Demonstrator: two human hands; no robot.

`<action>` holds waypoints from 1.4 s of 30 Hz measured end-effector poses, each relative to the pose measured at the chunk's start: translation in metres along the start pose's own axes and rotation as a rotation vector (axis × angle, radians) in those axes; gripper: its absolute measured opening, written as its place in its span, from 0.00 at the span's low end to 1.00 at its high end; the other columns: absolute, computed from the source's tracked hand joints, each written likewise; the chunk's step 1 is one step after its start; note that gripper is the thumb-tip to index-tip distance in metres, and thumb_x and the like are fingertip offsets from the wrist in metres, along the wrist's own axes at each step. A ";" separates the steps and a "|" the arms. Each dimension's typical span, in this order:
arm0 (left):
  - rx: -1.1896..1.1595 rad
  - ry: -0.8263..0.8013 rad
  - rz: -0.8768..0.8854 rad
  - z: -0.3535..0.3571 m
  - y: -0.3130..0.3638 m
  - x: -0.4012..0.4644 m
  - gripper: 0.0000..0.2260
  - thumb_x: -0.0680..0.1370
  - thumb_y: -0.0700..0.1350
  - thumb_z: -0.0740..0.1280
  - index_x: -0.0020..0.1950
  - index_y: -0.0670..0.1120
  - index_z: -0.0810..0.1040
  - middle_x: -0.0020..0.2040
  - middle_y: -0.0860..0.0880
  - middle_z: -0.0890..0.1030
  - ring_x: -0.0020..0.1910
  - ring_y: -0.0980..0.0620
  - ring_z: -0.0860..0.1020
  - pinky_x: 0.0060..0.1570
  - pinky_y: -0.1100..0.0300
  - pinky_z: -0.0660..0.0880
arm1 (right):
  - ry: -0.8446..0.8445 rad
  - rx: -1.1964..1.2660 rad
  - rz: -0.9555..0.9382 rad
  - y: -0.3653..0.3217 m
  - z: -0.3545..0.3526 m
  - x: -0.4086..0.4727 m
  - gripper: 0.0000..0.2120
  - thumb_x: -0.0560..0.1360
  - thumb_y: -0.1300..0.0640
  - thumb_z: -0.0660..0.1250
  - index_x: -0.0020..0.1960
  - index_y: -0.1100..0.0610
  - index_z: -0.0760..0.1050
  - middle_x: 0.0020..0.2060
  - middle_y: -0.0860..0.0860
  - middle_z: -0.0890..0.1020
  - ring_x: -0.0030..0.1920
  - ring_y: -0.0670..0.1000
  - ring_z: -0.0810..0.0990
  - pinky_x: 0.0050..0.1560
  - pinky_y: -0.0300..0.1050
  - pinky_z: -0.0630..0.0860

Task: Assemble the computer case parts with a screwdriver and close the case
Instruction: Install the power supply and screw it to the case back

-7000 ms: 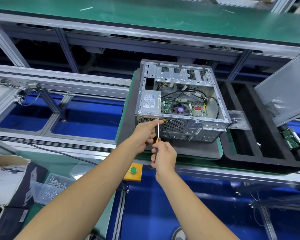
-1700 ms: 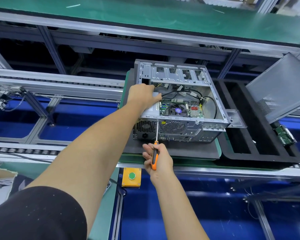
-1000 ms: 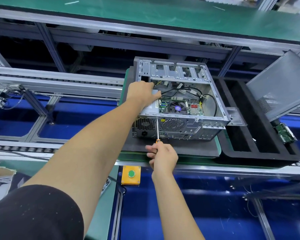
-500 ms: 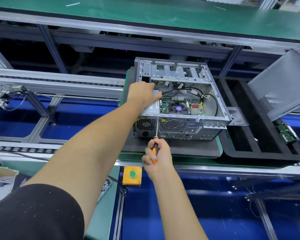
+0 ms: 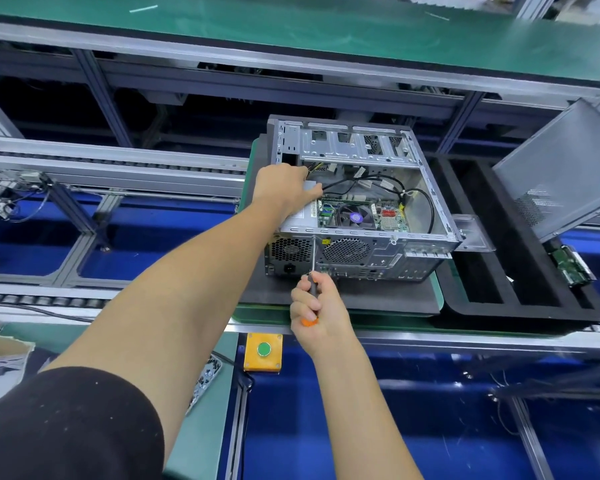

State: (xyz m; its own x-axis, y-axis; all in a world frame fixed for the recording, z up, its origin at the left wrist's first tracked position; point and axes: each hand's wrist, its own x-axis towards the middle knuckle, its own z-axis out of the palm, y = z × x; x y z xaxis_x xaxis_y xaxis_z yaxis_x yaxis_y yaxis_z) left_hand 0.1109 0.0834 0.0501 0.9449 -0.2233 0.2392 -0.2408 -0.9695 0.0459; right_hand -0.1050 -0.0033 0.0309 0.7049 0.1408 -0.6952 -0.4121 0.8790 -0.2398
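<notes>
Inside open case point(image 5: 433, 216): mobo, cables; L hand point(image 5: 284, 190) flat on PSU, R hand point(image 5: 317, 311) grips screwdriver point(image 5: 313, 261).

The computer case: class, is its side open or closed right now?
Open. The computer case shows its motherboard and cables; the side panel leans apart at right.

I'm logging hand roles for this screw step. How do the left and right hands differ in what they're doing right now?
The left hand reaches far into the open computer case and rests on the silver power supply; the right hand stays outside, near the case's rear panel. The right hand grips the screwdriver; the left holds no tool. Both work at the case's left end.
</notes>
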 end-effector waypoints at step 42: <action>-1.951 -0.130 -0.724 -0.042 -0.066 -0.106 0.10 0.82 0.31 0.56 0.48 0.40 0.75 0.44 0.49 0.76 0.28 0.59 0.69 0.26 0.66 0.60 | -0.143 -0.911 -0.399 -0.003 0.019 -0.011 0.06 0.76 0.69 0.56 0.45 0.60 0.66 0.29 0.58 0.79 0.21 0.52 0.67 0.24 0.40 0.64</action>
State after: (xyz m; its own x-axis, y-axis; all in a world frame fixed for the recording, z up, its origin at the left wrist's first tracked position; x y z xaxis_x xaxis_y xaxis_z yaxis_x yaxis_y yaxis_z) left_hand 0.0173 0.1752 0.0624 0.9409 -0.0274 -0.3375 0.3111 0.4635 0.8297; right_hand -0.1005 0.0008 0.0520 0.9260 0.0178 -0.3771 -0.3729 0.1985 -0.9064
